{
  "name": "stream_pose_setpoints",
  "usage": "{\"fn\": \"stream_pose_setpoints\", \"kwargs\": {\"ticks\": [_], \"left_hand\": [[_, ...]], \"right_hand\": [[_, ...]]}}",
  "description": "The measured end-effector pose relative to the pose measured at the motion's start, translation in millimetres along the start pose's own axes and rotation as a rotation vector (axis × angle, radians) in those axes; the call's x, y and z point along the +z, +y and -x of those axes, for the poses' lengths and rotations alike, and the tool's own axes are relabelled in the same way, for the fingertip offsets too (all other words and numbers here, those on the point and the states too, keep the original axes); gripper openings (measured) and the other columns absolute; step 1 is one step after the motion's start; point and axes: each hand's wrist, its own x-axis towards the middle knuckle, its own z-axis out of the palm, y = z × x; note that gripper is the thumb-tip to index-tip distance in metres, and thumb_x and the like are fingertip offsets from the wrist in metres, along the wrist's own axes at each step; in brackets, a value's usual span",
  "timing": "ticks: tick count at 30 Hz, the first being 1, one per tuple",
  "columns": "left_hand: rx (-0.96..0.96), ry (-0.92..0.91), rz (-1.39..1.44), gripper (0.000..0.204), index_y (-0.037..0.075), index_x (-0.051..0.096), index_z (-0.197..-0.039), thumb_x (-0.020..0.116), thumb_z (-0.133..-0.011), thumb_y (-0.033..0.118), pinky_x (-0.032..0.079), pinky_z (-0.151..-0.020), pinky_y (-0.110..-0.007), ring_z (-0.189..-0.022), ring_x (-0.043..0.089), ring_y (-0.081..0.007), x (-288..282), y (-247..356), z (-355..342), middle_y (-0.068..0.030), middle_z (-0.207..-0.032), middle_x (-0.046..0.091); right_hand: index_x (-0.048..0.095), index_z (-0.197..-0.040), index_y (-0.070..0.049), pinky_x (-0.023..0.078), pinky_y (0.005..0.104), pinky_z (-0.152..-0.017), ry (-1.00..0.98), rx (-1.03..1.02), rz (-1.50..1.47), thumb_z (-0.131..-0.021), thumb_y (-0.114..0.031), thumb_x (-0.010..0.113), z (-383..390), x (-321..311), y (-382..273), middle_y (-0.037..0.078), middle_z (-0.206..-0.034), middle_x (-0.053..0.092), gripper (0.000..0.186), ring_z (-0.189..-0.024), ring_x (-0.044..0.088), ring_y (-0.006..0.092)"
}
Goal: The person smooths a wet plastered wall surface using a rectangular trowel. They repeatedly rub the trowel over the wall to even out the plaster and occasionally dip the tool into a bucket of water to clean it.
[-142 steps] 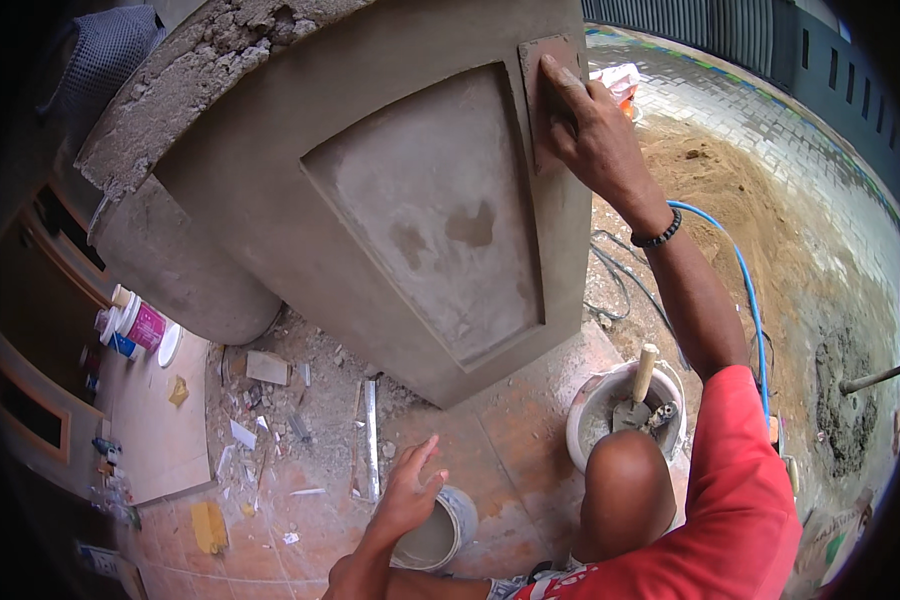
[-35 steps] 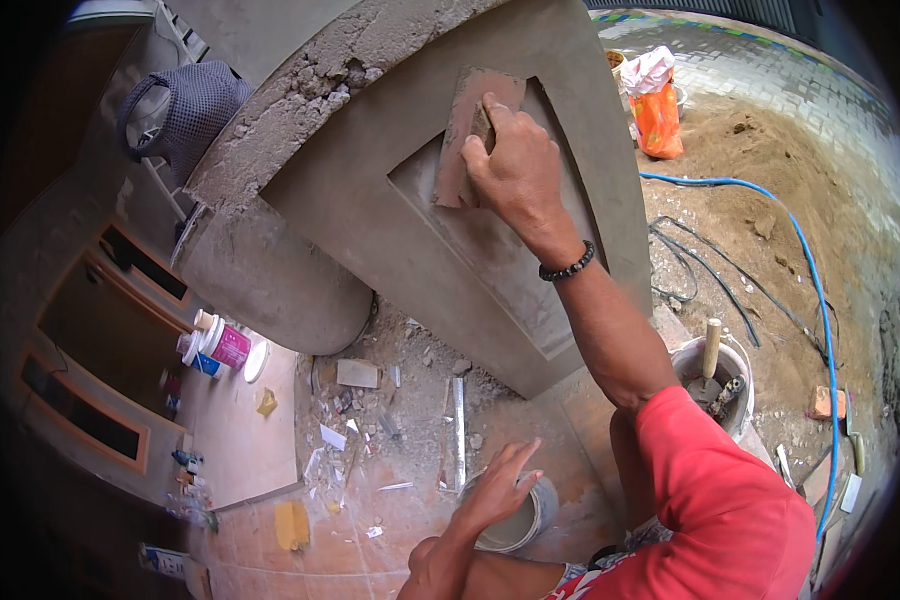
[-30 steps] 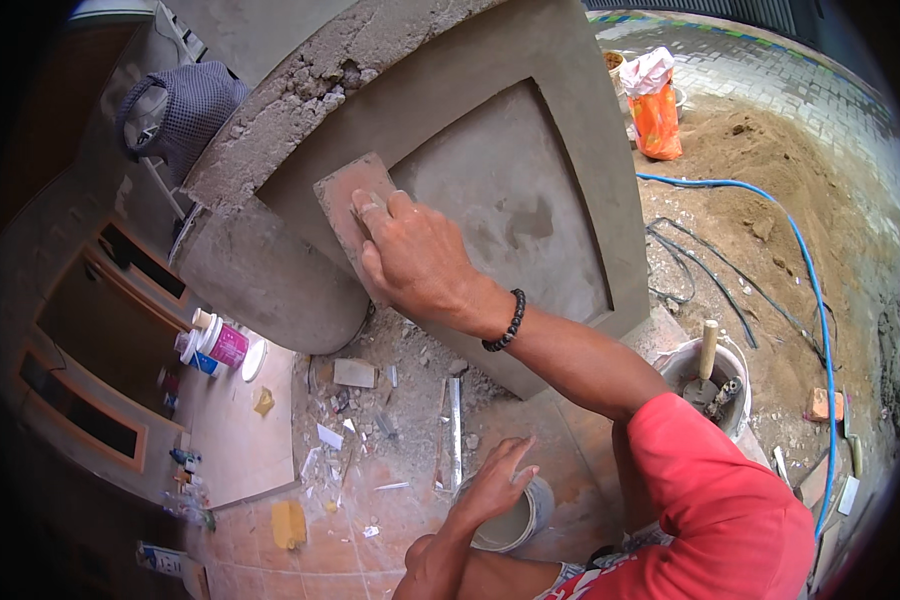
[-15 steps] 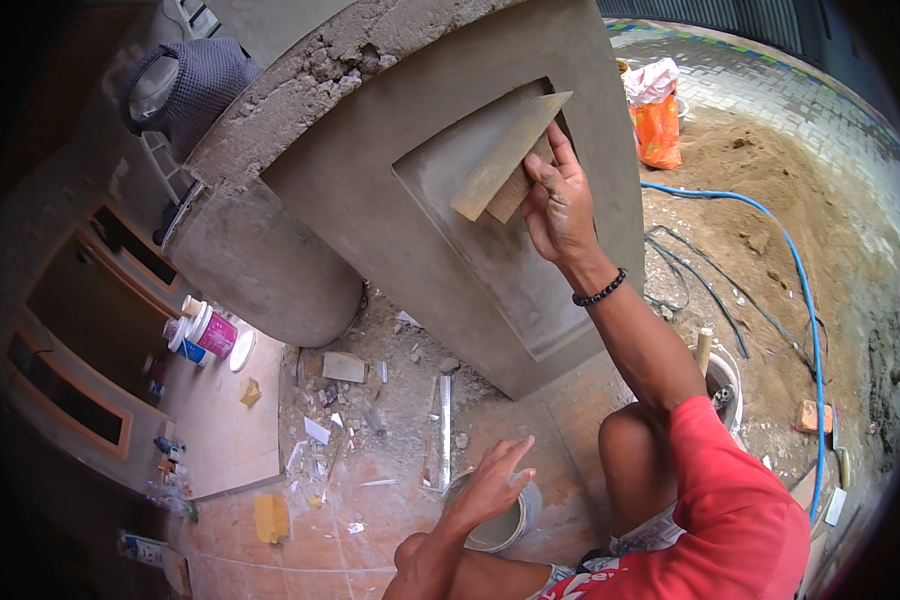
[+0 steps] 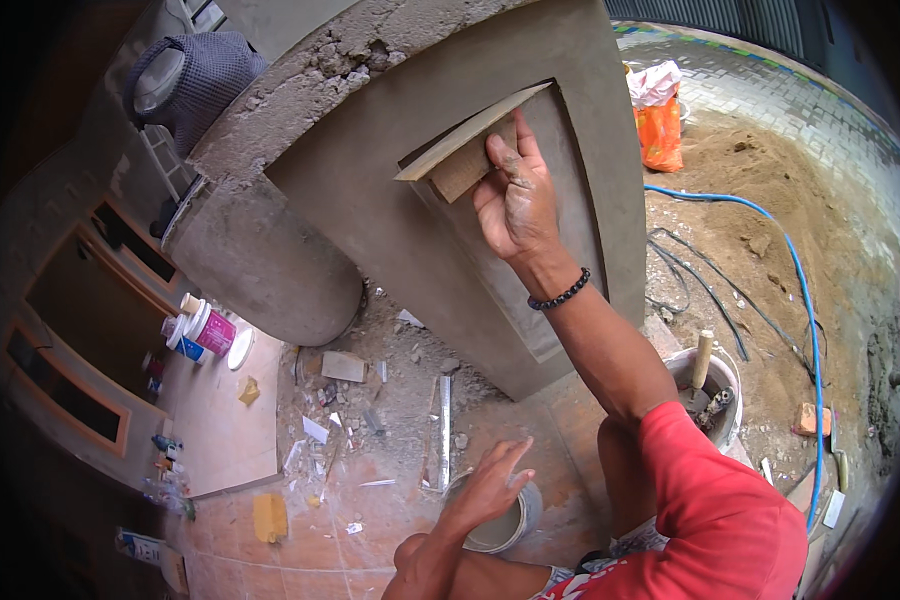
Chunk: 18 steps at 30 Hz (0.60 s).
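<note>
Left hand (image 5: 490, 487), lower middle: fingers loosely spread, grip holding nothing, near bucket (image 5: 533, 512). Right hand (image 5: 518, 200), upper middle: grip pinching handle of smoothing board (image 5: 460, 142), board tilted nearly edge-on along upper rim of recess (image 5: 568, 190) in grey block (image 5: 360, 185); firm contact can't be told. Step looks like finishing rim; next move calls for steady wrist, even pressure. Sand heap (image 5: 740, 235) beyond, right.

Now the float (image 5: 465, 140) is in your right hand (image 5: 520, 205), before the panel (image 5: 562, 240) in the pillar (image 5: 360, 180); left hand (image 5: 490, 487) above the small bucket (image 5: 533, 514); to your right, a trowel (image 5: 702, 362) in the large bucket (image 5: 734, 402), hose (image 5: 818, 390) beyond; leftward, sponge (image 5: 270, 517) on the floor tiles (image 5: 315, 560), tubs (image 5: 210, 330) on the ledge (image 5: 220, 435)
</note>
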Motion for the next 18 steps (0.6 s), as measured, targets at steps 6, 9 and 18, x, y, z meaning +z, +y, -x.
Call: {"fn": "stream_pose_setpoints", "kwargs": {"ticks": [6, 9, 18], "left_hand": [[-0.009, -0.047, -0.034, 0.052, 0.001, 0.048, -0.138, 0.063, -0.092, 0.017, 0.041, -0.101, -0.042, -0.119, 0.051, -0.0398, 4, -2, -9, -0.0237, -0.126, 0.053], [-0.003, -0.034, -0.044, 0.052, 0.001, 0.047, -0.138, 0.063, -0.092, 0.018, 0.041, -0.101, -0.042, -0.118, 0.051, -0.0399, 3, -8, -4, -0.0237, -0.126, 0.053], [-0.009, -0.037, -0.004, 0.052, 0.002, 0.047, -0.140, 0.062, -0.093, 0.020, 0.041, -0.101, -0.042, -0.119, 0.051, -0.0394, 0, -2, -4, -0.0237, -0.127, 0.053]], "right_hand": [[0.030, -0.149, -0.006, 0.044, 0.0412, -0.107, -0.044, 0.253, -0.055, -0.094, -0.005, 0.060, 42, 13, 30, 0.009, -0.134, 0.050, 0.062, -0.124, 0.051, 0.0203], [0.027, -0.149, 0.003, 0.045, 0.0353, -0.104, -0.054, 0.330, 0.255, -0.092, -0.003, 0.060, 69, 13, 8, 0.009, -0.133, 0.052, 0.067, -0.115, 0.054, 0.0154], [0.057, -0.130, 0.001, 0.052, 0.0406, -0.083, 0.004, -0.576, 2.029, -0.082, -0.017, 0.061, -17, -22, -110, 0.020, -0.101, 0.063, 0.051, -0.092, 0.064, 0.0350]]}}
